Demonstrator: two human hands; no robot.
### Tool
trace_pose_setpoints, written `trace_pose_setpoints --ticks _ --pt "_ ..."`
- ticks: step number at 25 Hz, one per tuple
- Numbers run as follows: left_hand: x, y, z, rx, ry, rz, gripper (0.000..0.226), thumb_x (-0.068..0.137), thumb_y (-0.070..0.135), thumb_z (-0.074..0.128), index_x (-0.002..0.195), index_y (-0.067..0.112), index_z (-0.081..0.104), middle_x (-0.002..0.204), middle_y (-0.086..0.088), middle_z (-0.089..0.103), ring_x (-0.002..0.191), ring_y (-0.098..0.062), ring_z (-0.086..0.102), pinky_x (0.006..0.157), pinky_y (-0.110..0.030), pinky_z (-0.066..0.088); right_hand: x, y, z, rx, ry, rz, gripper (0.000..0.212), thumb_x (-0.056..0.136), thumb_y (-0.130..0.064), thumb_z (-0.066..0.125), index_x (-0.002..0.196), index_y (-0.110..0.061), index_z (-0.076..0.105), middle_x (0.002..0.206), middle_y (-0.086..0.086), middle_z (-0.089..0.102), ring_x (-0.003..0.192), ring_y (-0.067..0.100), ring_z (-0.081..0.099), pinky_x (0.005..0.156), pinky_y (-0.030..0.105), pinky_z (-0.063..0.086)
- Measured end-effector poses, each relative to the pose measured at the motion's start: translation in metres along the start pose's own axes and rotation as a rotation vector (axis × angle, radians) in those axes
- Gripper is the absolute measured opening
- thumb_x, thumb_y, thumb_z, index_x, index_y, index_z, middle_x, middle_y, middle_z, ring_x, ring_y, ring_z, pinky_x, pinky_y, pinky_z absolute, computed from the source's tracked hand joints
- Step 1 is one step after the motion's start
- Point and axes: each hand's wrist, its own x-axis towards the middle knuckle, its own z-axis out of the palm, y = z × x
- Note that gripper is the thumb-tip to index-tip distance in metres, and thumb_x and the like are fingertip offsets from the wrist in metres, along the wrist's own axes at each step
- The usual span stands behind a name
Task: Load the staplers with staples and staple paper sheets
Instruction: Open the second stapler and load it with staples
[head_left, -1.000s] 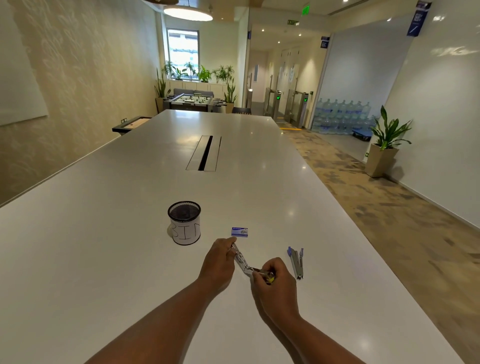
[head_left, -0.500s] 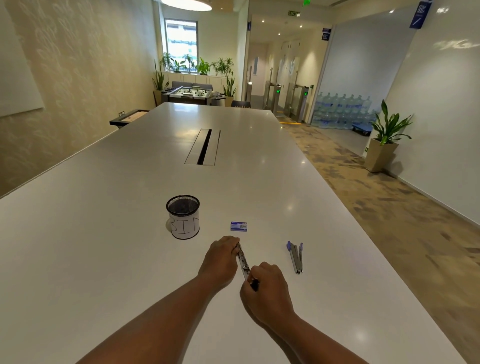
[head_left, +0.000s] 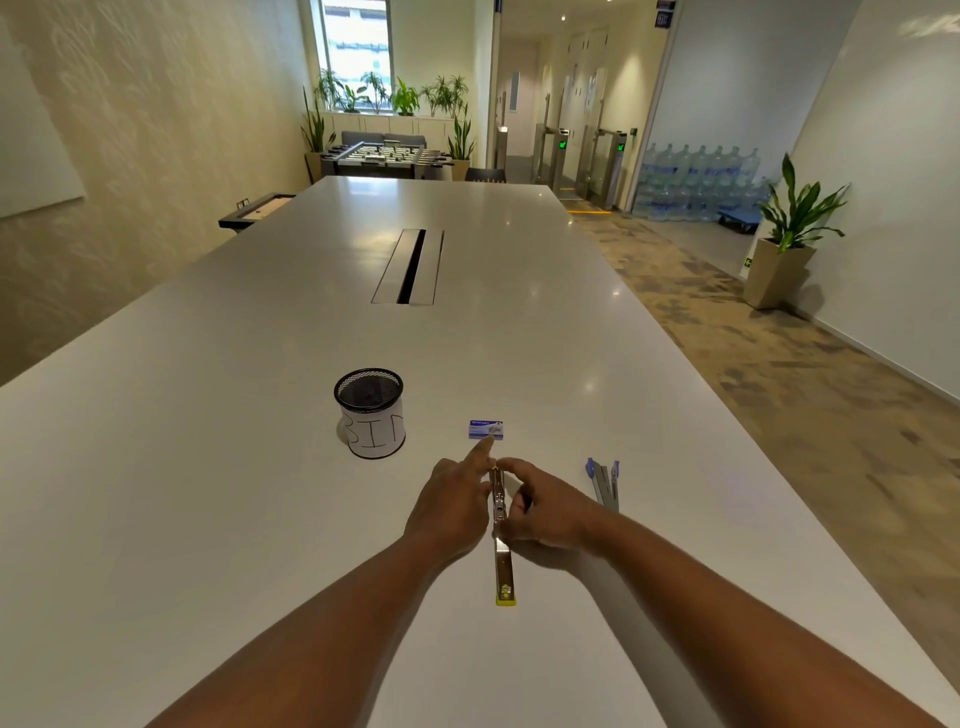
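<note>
A yellow-ended metal stapler (head_left: 503, 566) lies opened out flat on the white table (head_left: 208, 493), its long axis running towards me. My left hand (head_left: 451, 506) presses against its left side, forefinger stretched forward. My right hand (head_left: 550, 512) grips its middle from the right. A small blue staple box (head_left: 485, 429) sits just beyond my fingertips. A second stapler with blue ends (head_left: 605, 483) lies to the right, untouched. No paper sheets are in view.
A black mesh cup labelled BIN (head_left: 370, 413) stands to the left of the box. A cable slot (head_left: 410, 266) is set into the table's middle. The table's right edge drops to a carpeted floor with a potted plant (head_left: 792, 234).
The stapler has swung from a slanted, folded pose to lying straight and opened out, yellow end nearer me. My right hand has moved from its rear end up to its middle.
</note>
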Motion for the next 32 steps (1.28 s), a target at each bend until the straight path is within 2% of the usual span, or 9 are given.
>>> trace_pose_setpoints --ticks 4,8,10,12,15,20,25,29,32 --pt "0.000 -0.001 0.001 -0.005 0.000 -0.016 0.066 0.102 0.017 0.049 0.158 0.039 0.021 0.130 -0.007 0.056 0.125 -0.022 0.053 0.096 -0.034 0.048 0.003 -0.003 -0.006 -0.026 -0.059 0.002 0.085 0.077 -0.024 0.082 0.148 -0.036 0.037 0.085 -0.013 0.061 0.089 0.013 0.060 0.092 0.036 0.051" --pt "0.001 -0.004 0.003 -0.015 -0.009 0.004 0.061 0.100 0.012 0.047 0.153 0.037 0.031 0.135 -0.001 0.059 0.129 -0.020 0.050 0.099 -0.036 0.049 0.004 -0.002 -0.005 -0.010 -0.035 0.036 0.064 0.076 -0.025 0.083 0.130 -0.031 0.050 0.096 -0.004 0.066 0.095 0.018 0.063 0.096 0.042 0.054" --pt "0.002 -0.006 0.004 0.001 -0.001 0.008 0.057 0.100 0.013 0.049 0.149 0.038 0.036 0.133 -0.005 0.060 0.125 -0.021 0.054 0.097 -0.036 0.052 0.003 0.000 -0.003 0.000 -0.024 0.040 0.058 0.076 -0.024 0.083 0.125 -0.030 0.053 0.091 -0.007 0.064 0.091 0.016 0.062 0.097 0.045 0.054" --pt "0.002 -0.005 0.004 0.003 0.006 0.004 0.054 0.101 0.015 0.050 0.149 0.037 0.038 0.130 -0.009 0.060 0.121 -0.023 0.058 0.096 -0.036 0.053 0.002 0.000 -0.002 0.000 -0.022 0.028 0.064 0.078 -0.023 0.082 0.132 -0.032 0.048 0.083 -0.008 0.061 0.083 0.013 0.061 0.093 0.041 0.055" --pt "0.001 -0.004 0.004 -0.001 0.001 -0.002 0.052 0.103 0.017 0.049 0.151 0.034 0.037 0.128 -0.011 0.058 0.119 -0.026 0.060 0.097 -0.036 0.052 0.002 -0.002 -0.003 -0.018 -0.022 0.015 0.082 0.079 -0.022 0.082 0.146 -0.035 0.036 0.093 -0.002 0.066 0.091 0.016 0.064 0.092 0.036 0.053" --pt "0.001 -0.005 0.005 0.010 0.006 0.011 0.047 0.103 0.018 0.050 0.148 0.032 0.043 0.127 -0.009 0.061 0.119 -0.024 0.059 0.098 -0.037 0.052 0.003 -0.003 -0.004 -0.030 -0.018 0.027 0.076 0.079 -0.021 0.082 0.142 -0.032 0.042 0.089 -0.006 0.063 0.089 0.016 0.061 0.092 0.036 0.052" --pt "0.005 -0.013 0.010 0.044 0.014 0.116 0.032 0.103 0.020 0.041 0.107 0.044 0.061 0.092 0.024 0.068 0.092 -0.011 0.058 0.083 -0.036 0.052 0.003 0.001 0.000 -0.014 0.024 0.001 0.054 0.077 -0.018 0.083 0.122 -0.026 0.054 0.078 -0.013 0.058 0.077 0.010 0.058 0.093 0.044 0.055" --pt "0.008 -0.015 0.012 0.010 0.031 0.165 0.032 0.101 0.016 0.043 0.089 0.040 0.060 0.079 0.020 0.065 0.080 -0.011 0.061 0.075 -0.038 0.053 0.000 0.010 0.008 0.004 0.114 -0.047 0.044 0.075 -0.017 0.080 0.107 -0.033 0.054 0.077 -0.013 0.061 0.076 0.009 0.061 0.087 0.045 0.056" --pt "0.010 -0.017 0.015 0.011 0.036 0.168 0.032 0.102 0.018 0.042 0.085 0.040 0.059 0.077 0.020 0.064 0.078 -0.011 0.062 0.071 -0.038 0.054 -0.003 0.012 0.014 -0.008 0.156 -0.076 0.042 0.078 -0.019 0.079 0.105 -0.034 0.051 0.086 -0.012 0.061 0.075 0.005 0.055 0.082 0.043 0.053"
